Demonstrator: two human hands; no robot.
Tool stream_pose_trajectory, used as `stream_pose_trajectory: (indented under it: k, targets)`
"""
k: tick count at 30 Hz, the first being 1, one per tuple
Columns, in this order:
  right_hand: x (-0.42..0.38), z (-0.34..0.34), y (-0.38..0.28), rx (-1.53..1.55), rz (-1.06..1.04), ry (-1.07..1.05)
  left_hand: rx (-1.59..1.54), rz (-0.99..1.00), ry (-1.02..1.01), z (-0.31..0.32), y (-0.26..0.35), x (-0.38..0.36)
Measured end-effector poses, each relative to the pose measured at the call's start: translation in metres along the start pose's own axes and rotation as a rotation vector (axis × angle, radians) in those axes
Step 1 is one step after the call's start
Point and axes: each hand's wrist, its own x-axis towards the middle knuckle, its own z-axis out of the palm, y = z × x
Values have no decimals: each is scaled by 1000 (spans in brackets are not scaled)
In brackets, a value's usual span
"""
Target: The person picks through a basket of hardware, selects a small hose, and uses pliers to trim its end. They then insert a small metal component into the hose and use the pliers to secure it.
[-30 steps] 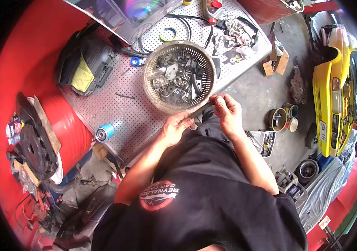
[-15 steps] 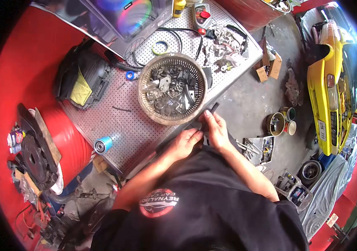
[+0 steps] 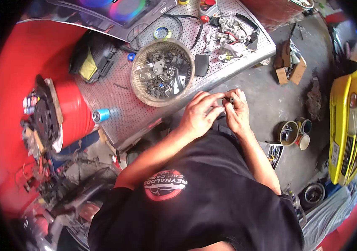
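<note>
Tube (image 3: 231, 100), pinched between the right hand's (image 3: 238, 113) thumb and fingers, looks light and rubbery, probably best gripped along its side. Left hand (image 3: 200, 113) curls just beside it; whether it pinches anything, I cannot tell.

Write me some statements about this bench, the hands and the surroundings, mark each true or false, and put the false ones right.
1. The round basket stands on the perforated table with small parts in it. True.
2. The right hand holds a small tubular piece. True.
3. The left hand is inside the basket. False: the left hand is outside the basket, close to the right hand.
4. The blue canister is among the parts in the basket. False: the blue canister is on the table, apart from the basket.
5. A dark flat piece lies on the table beside the basket. True.
6. The yellow car is on the person's left. False: the yellow car is on the right.
</note>
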Motion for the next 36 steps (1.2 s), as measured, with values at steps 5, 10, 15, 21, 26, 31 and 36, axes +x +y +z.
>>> stream_pose_trajectory:
  k: [5, 10, 15, 21, 26, 31, 36]
  targets:
    - [1, -62, 27, 23, -109, -150, 72, 66, 57, 65, 32, 20]
    - [0, -96, 39, 26, -90, -426, 109, -69, 117, 91, 52, 12]
    - [-13, -98, 83, 298, 383, -558, -144, -541, 84, 97, 24, 4]
    - [-10, -116, 111, 312, 689, -461, 110, -625, 329, 125, -118, 53]
    - [2, -144, 108, 281, 928, -380, 414, -517, 196, 125, -210, 144]
    - [9, -141, 107, 300, 1032, -171, 619, -373, -210, 128, -268, 215]
    - [24, -137, 116, 384, 1066, -180, 671, -259, -430, 123, -285, 235]
